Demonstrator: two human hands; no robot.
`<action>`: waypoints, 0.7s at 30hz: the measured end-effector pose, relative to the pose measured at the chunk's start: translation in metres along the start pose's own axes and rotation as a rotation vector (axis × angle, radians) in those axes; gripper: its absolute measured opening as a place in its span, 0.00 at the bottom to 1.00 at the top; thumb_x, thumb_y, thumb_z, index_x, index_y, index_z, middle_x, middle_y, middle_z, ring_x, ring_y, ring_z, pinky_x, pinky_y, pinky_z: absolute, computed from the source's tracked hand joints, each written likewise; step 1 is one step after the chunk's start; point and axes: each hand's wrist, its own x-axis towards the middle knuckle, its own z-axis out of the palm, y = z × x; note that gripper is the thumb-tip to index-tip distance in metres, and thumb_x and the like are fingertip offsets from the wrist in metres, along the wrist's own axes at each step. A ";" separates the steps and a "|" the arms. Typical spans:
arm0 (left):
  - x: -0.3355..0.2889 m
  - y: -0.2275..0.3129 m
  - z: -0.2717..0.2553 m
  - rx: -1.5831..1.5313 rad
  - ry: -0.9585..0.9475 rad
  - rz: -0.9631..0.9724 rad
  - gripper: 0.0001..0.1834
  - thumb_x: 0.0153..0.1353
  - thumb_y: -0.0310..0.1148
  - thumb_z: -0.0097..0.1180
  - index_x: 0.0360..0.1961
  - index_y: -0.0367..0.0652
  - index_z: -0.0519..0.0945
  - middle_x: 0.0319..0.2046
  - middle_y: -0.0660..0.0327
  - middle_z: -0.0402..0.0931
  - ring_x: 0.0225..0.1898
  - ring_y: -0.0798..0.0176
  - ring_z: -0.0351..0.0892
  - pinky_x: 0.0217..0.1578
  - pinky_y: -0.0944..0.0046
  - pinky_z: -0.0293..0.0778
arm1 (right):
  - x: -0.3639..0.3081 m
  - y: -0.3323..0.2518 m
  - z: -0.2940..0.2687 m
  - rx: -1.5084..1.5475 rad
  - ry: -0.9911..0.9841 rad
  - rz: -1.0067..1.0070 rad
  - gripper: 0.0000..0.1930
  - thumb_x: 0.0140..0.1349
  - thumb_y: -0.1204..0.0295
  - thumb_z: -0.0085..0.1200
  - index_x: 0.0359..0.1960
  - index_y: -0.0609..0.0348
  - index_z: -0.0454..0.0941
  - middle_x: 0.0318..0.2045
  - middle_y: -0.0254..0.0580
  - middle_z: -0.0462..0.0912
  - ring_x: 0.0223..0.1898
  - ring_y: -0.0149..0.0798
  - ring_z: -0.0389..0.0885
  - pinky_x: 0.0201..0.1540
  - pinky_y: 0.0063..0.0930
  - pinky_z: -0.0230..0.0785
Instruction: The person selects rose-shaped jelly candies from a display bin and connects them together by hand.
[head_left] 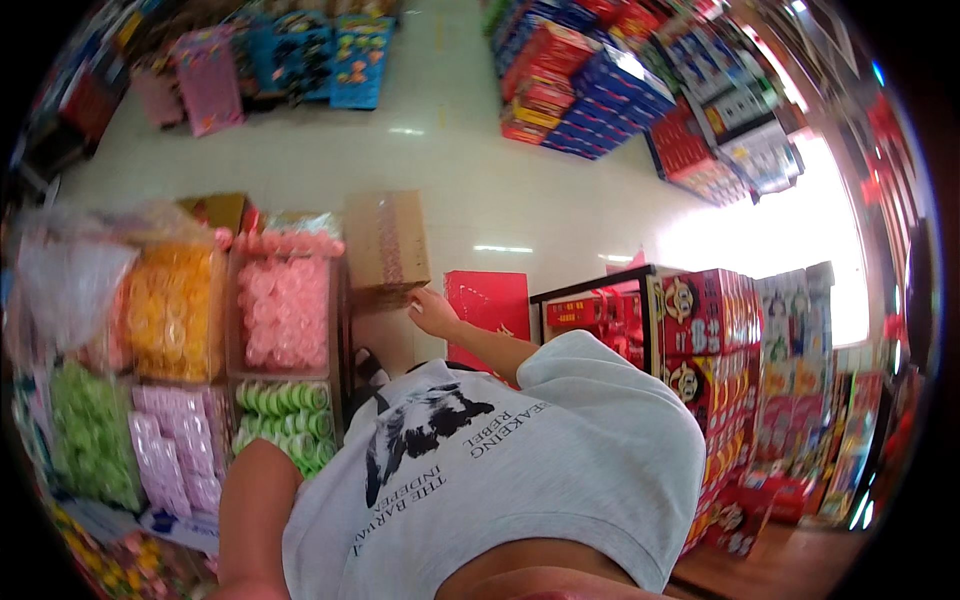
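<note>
A brown cardboard box [388,240] with a printed strip lies ahead of me, beside the display bins. At its near right corner is my right hand [432,313], fingers bent in and closed on the edge; the fingertips are small and partly hidden. Below the hand, a red box [488,305] stands on the floor. My left arm bends at the lower left, over the bins, and its hand is out of sight.
On the left, clear bins hold orange packs [172,310], pink packs [284,312], green rolls [285,415] and lilac packs [178,445]. Red cartons [705,370] are stacked on my right, beside a black-edged rack [600,284]. Blue boxes [610,100] stand across the pale floor [450,170].
</note>
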 end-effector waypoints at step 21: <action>0.028 -0.008 0.205 -0.957 0.013 0.079 0.16 0.51 0.23 0.61 0.43 0.44 0.80 0.38 0.70 0.75 0.40 0.75 0.77 0.29 0.72 0.72 | -0.282 0.161 -0.014 0.198 0.668 1.288 0.15 0.50 0.61 0.58 0.31 0.61 0.82 0.33 0.56 0.84 0.40 0.53 0.84 0.44 0.43 0.75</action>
